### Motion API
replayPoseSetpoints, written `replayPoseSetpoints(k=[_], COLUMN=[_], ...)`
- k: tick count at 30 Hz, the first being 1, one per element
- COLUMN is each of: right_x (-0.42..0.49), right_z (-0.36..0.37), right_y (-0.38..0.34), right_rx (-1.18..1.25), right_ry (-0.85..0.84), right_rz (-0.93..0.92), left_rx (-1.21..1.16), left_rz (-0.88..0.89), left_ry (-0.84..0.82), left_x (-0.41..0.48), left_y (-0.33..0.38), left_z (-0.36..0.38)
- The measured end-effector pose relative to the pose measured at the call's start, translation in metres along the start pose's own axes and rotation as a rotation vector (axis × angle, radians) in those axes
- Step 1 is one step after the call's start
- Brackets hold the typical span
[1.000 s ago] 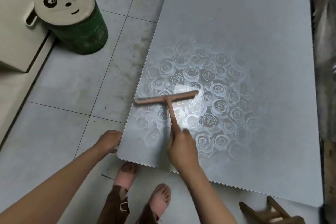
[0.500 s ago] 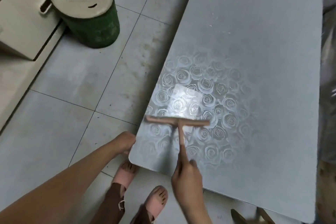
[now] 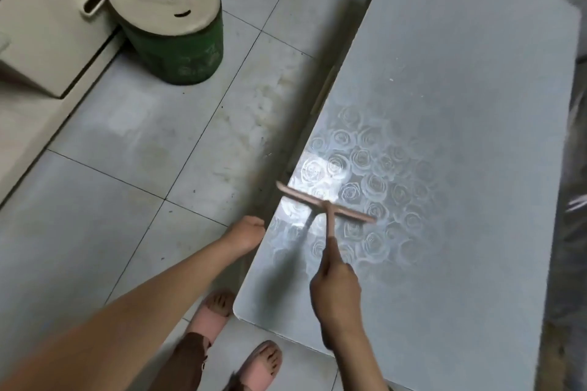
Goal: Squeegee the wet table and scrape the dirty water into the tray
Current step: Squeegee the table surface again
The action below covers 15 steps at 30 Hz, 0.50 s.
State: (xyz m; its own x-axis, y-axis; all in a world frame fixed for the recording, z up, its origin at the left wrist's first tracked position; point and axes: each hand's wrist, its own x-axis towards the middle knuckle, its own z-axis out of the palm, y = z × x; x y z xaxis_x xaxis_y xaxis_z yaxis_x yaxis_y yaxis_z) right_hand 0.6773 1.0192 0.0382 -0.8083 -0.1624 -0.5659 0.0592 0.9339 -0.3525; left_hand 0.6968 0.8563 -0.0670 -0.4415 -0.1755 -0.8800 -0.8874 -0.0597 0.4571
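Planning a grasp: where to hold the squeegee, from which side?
Take the squeegee by its handle, at the free end, from the near edge of the table. The blade lies crosswise; the handle points back into the right hand.

Dim, soft light; glare on the wet table (image 3: 317,168); edges blurred and bent by the wide lens

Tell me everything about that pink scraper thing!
The squeegee is pale pink, T-shaped, and looks like plastic: a long thin blade bar with a slim handle. It sits slanted over the shiny rose pattern of the table, with one end near the left edge. The right hand grips the handle's lower end. Blur hides whether the blade touches the surface.
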Motion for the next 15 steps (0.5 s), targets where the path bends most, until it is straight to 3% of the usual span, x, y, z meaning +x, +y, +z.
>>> replayPoseSetpoints(k=[4,7,11,15], right_x=[0.082,0.121,0.07,0.05], right_z=[-0.025,-0.064,-0.061,-0.036], right_y=[-0.038,-0.065,-0.056,-0.048], right_rx=[-0.026,0.097,0.036,0.029], right_ry=[0.028,0.005,0.089,-0.022], right_rz=[0.003,0.086,-0.002,0.058], left_rx=[0.089,0.185,0.332,0.479], left_rz=[0.045,0.078,0.155,0.192], left_ry=[0.075,0.04,-0.096,-0.179], left_x=[0.012,0.018,0.027,0.032], left_y=[0.024,0.04,0.05,0.054], left_z=[-0.014,-0.017,-0.012,-0.009])
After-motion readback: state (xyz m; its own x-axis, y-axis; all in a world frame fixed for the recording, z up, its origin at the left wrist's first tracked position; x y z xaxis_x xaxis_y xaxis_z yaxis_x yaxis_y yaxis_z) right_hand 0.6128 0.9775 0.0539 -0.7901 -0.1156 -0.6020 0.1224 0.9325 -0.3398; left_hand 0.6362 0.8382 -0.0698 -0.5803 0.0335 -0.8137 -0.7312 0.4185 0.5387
